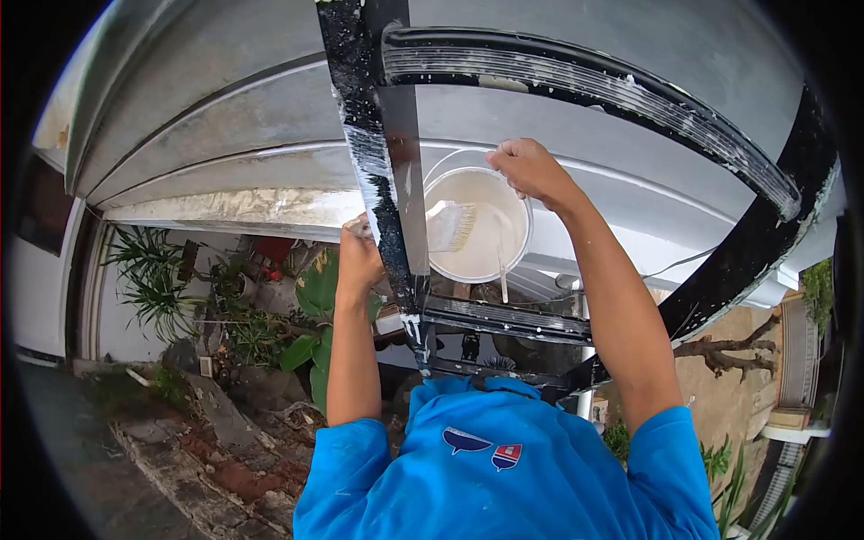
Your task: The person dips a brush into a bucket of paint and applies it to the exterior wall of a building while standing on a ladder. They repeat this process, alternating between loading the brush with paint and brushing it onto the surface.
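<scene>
A white bucket (525,236) of whitish paint hangs or stands just beyond the ladder. My right hand (531,171) is closed round the bucket's thin wire handle at its upper right. Across the bucket's mouth lies a wide paintbrush (446,227), its pale bristles pointing right over the paint. My left hand (360,254) is closed at the left of the ladder rail (382,193), in line with the brush; the rail hides the handle and part of my fingers. A thin stick (504,286) rests over the bucket's near rim.
Black, paint-spattered ladder rungs cross above (576,76) and below (504,317) the bucket. A grey wall with ledges (252,121) runs along the far side. Far below are potted plants (148,279), rocks (243,441) and a bare branch (720,353).
</scene>
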Tool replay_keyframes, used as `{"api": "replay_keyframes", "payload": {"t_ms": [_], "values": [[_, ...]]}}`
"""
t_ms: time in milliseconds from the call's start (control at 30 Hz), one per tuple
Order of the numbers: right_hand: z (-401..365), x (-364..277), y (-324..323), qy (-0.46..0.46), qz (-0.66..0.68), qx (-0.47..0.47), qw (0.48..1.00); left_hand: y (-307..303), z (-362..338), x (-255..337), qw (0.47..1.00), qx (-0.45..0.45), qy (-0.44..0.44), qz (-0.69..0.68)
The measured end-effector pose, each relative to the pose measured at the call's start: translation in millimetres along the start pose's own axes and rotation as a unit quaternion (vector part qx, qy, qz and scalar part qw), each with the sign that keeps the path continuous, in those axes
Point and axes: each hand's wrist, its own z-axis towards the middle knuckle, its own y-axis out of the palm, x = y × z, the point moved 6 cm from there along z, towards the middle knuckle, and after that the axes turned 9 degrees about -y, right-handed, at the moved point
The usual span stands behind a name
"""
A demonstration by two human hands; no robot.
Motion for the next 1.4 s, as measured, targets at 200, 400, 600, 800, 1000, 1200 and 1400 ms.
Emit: {"api": "replay_keyframes", "payload": {"t_ms": [200, 400, 600, 800, 1000, 1200, 1400], "values": [[-3.6, -16.8, -6.9, -0.084, -0.109, 0.019, 0.990, 76.1, 38.9, 1.5, 0.902, -0.144, 0.017, 0.406], [-5.4, -17.5, -6.4, -0.058, -0.112, 0.006, 0.992, 106.8, 70.0, -39.1, 0.824, -0.194, 0.063, 0.529], [1.0, -16.0, -6.2, -0.098, -0.163, 0.006, 0.982, 112.1, 80.1, -72.3, 0.797, -0.185, 0.015, 0.574], [-0.2, -15.1, -9.2, -0.122, -0.162, 0.023, 0.979, 101.3, 75.1, -46.5, 0.836, -0.152, 0.017, 0.527], [-4.3, -21.7, -13.1, -0.068, -0.136, -0.001, 0.988, 60.3, 58.8, -20.0, 0.959, -0.002, -0.095, 0.265], [-2.9, -21.7, -11.2, -0.129, -0.162, 0.049, 0.977, 64.0, 57.9, -19.2, 0.983, 0.076, -0.080, 0.148], [0.7, -17.6, -11.1, -0.113, -0.173, 0.041, 0.978, 81.8, 69.0, -49.2, 0.985, 0.033, -0.164, -0.051]]}}
